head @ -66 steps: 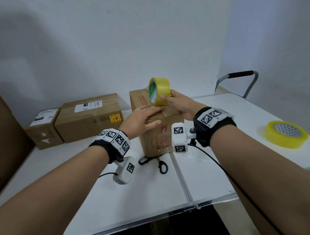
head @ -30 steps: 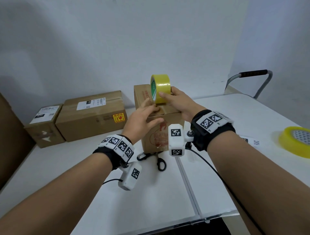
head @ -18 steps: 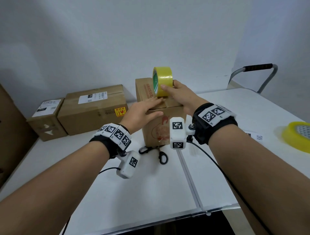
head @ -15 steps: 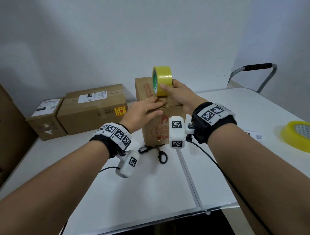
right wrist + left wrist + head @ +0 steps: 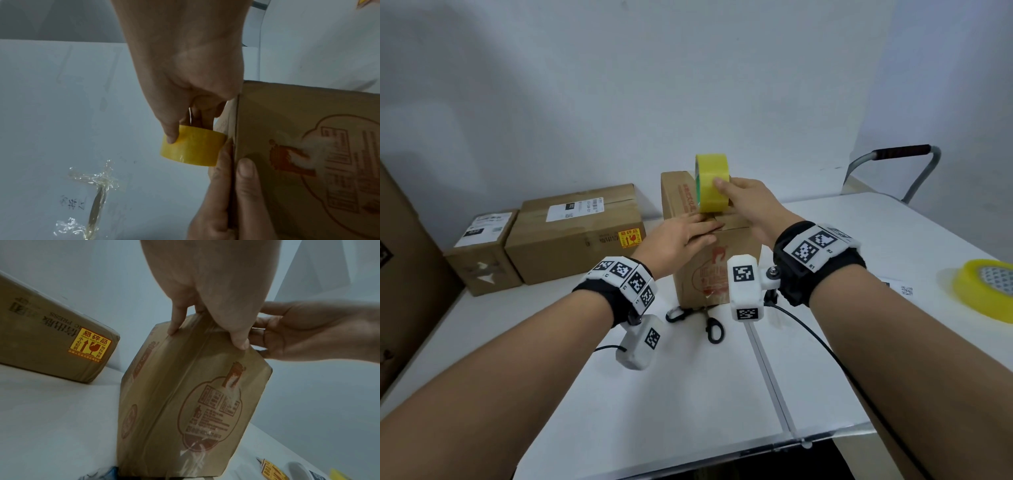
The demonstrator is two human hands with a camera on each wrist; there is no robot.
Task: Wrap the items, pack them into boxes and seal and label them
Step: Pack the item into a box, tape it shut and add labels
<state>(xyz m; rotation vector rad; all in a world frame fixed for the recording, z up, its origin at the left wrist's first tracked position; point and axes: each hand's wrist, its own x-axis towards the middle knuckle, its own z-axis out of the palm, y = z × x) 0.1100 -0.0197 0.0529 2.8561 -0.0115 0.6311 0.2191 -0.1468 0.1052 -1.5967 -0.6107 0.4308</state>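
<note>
The right hand (image 5: 748,202) still grips the yellow tape roll (image 5: 713,183), now further along the tall brown cardboard box (image 5: 717,260); the flat left hand (image 5: 681,238) presses the strip, so sealing advances.

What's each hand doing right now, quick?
Left hand: open, fingers flat, pressing down on the top of the upright box.
Right hand: gripping the yellow tape roll, held on edge on the box top.

The tape roll (image 5: 712,183) is yellow with a green inner rim. The brown box (image 5: 717,263) bears red print; the worktop (image 5: 688,404) is white.
</note>
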